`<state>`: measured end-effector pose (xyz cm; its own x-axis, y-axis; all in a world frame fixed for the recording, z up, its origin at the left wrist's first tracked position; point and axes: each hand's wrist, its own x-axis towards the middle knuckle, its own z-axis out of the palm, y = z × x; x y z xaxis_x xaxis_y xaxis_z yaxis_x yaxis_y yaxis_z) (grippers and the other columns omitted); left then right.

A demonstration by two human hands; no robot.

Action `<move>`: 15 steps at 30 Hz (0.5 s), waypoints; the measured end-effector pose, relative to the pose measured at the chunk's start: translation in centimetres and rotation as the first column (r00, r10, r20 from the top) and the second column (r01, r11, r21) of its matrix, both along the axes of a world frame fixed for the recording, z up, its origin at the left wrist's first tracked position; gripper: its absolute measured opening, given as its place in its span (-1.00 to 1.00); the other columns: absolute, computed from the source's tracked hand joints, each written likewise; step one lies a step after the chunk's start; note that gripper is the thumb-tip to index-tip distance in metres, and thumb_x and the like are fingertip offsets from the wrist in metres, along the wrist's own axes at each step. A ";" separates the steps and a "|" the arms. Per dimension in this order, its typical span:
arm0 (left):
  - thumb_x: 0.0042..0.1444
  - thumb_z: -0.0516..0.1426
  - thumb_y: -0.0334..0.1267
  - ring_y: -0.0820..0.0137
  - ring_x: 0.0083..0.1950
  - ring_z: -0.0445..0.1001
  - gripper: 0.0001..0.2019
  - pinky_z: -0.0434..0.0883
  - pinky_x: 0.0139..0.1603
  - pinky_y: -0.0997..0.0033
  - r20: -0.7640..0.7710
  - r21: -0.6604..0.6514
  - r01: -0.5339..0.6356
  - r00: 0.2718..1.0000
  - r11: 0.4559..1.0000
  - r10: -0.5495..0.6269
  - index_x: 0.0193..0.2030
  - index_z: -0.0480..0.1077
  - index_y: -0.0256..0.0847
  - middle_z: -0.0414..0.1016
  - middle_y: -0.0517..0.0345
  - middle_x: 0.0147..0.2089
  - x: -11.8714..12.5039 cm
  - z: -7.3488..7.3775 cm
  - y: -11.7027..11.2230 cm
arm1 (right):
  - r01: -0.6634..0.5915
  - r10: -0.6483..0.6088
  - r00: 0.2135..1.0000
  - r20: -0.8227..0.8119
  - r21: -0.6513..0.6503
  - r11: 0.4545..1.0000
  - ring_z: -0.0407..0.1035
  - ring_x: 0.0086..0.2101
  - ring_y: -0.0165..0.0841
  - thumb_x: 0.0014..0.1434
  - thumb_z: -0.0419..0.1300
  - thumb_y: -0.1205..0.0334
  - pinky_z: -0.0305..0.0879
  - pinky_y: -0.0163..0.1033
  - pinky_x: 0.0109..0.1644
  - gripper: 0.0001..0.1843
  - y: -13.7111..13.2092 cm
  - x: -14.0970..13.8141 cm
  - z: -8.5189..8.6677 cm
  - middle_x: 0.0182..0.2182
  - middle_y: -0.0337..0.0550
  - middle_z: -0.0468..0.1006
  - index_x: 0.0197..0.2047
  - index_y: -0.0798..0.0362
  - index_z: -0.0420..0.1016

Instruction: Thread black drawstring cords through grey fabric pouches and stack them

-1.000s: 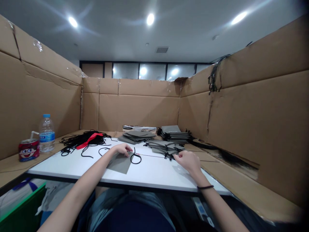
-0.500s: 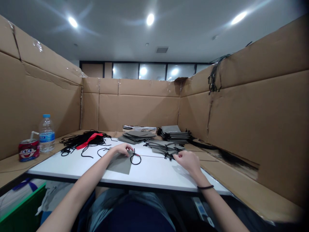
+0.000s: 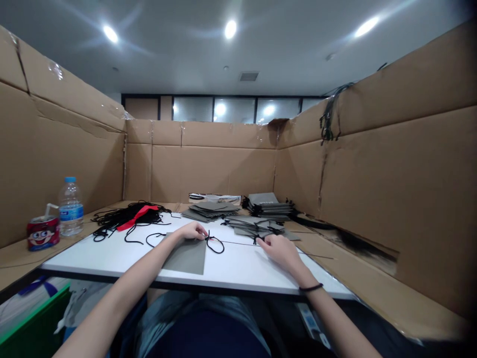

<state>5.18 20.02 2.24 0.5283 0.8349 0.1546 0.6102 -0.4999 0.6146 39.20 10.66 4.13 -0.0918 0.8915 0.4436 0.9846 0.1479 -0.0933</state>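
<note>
My left hand (image 3: 193,231) is closed, its fingertips pinching a knotted black cord (image 3: 216,251) by the knot. The cord's loop lies on the white table to the right of the fingers. Under that hand is a flat grey pouch (image 3: 186,257), with another stretch of cord curving out to its left. My right hand (image 3: 278,249) is also closed, thumb and finger together, close to the near edge of a pile of grey pouches with black cords (image 3: 248,227). A thin dark line crosses the table between the hands. What the right fingertips hold, if anything, cannot be made out.
Black cords (image 3: 108,217) lie in a heap with a red strip (image 3: 137,217) at the left. More grey pouches are stacked behind (image 3: 210,210) and at the back right (image 3: 270,206). A bottle (image 3: 71,209) and a can (image 3: 42,233) stand left. Cardboard walls (image 3: 208,169) surround the table.
My right hand has moved left and slightly nearer. The cord loop has shifted a little right and widened. My left hand stays almost in place.
</note>
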 end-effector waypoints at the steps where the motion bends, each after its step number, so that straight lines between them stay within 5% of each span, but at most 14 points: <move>1: -0.16 0.19 -0.25 0.44 -0.46 0.31 -0.60 0.19 -0.44 0.49 0.003 -0.002 -0.002 1.000 1.000 0.002 -0.14 0.56 -0.33 0.52 0.13 -0.41 0.0 0.0 0.0 | -0.028 0.028 1.000 -0.012 -0.006 1.000 0.42 -0.40 -0.25 0.24 -0.08 -0.07 -0.10 -0.27 -0.45 -0.48 0.1 -0.6 0.1 -0.47 -0.03 0.57 -0.51 0.06 0.48; 8: -0.15 0.17 -0.24 0.40 -0.39 0.36 -0.59 0.24 -0.38 0.48 0.049 -0.016 0.006 0.999 1.000 -0.006 -0.14 0.57 -0.39 0.57 0.03 -0.33 0.5 -0.2 -0.6 | -0.387 0.380 0.922 -0.078 -0.179 0.904 0.41 -0.35 -0.29 0.16 0.10 0.00 0.02 -0.33 -0.40 -0.67 2.3 -7.3 1.4 -0.33 -0.06 0.60 -0.24 0.06 0.56; 15: -0.15 0.15 -0.26 0.42 -0.42 0.35 -0.62 0.23 -0.38 0.47 0.062 -0.017 0.038 0.997 0.999 -0.037 -0.17 0.58 -0.37 0.57 0.07 -0.37 0.9 0.0 -1.5 | -0.535 0.510 0.844 -0.164 -0.195 0.822 0.38 -0.36 -0.39 0.11 0.16 0.20 0.11 -0.38 -0.35 -0.81 5.4 -9.9 -1.0 -0.35 -0.16 0.58 -0.29 0.07 0.58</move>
